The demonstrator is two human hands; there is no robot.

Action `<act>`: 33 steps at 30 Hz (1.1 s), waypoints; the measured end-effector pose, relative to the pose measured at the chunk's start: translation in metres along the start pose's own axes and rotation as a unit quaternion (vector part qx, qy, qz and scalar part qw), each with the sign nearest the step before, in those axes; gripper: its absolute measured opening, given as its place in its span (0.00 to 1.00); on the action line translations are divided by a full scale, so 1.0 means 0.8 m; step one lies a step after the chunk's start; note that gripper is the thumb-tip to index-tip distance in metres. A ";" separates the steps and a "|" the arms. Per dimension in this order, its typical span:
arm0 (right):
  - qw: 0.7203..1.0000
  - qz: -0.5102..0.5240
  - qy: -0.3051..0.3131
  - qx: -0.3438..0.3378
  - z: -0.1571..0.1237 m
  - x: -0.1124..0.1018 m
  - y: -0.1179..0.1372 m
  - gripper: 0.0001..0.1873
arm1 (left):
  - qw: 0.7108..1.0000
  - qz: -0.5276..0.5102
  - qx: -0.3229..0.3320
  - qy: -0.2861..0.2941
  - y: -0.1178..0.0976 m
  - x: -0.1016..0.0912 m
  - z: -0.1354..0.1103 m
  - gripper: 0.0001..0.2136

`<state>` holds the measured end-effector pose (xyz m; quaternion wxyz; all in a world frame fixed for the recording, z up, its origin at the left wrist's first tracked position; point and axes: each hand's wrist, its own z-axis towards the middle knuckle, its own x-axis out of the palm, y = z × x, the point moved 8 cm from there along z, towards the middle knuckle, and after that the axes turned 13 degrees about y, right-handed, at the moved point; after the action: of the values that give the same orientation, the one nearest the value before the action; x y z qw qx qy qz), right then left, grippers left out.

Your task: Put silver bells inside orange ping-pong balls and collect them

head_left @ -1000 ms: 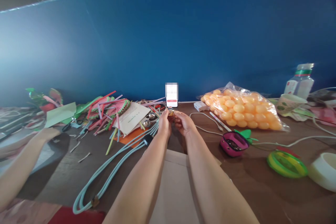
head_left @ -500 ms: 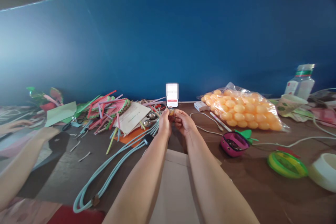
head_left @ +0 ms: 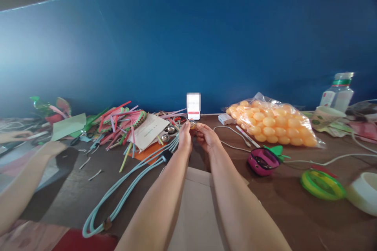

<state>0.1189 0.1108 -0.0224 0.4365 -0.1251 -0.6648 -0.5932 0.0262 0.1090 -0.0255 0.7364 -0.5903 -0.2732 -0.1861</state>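
My left hand (head_left: pixel 185 138) and my right hand (head_left: pixel 206 137) meet at arm's length over the brown table (head_left: pixel 282 200). Both pinch one small yellowish round object (head_left: pixel 192 125) between their fingertips; what it is, I cannot make out. A phone (head_left: pixel 193 106) stands upright against the blue wall just behind them. Silver bells (head_left: pixel 168 133) lie left of my left hand, beside a white card (head_left: pixel 149 131).
A pile of coloured straws and paper fans (head_left: pixel 120 123) lies at left, with light-blue cords (head_left: pixel 123 192) running toward me. A bag of orange balls (head_left: pixel 272 123), a magenta case (head_left: pixel 262 160), a green-yellow ring (head_left: pixel 322 184), white tape (head_left: pixel 363 192) and a bottle (head_left: pixel 337 92) sit right. Another person's arm (head_left: pixel 23 184) is at left.
My hands stay together on the small object with hardly any motion. The other person's far hand has shifted at the left edge.
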 end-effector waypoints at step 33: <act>0.999 -0.038 -0.011 -0.005 -0.001 -0.001 0.003 0.13 | 0.998 0.042 0.036 0.012 -0.001 -0.004 0.005 0.18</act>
<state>0.1213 0.1108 -0.0214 0.4058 -0.1088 -0.6707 -0.6113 0.0226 0.1127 -0.0261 0.7674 -0.5722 -0.2456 -0.1525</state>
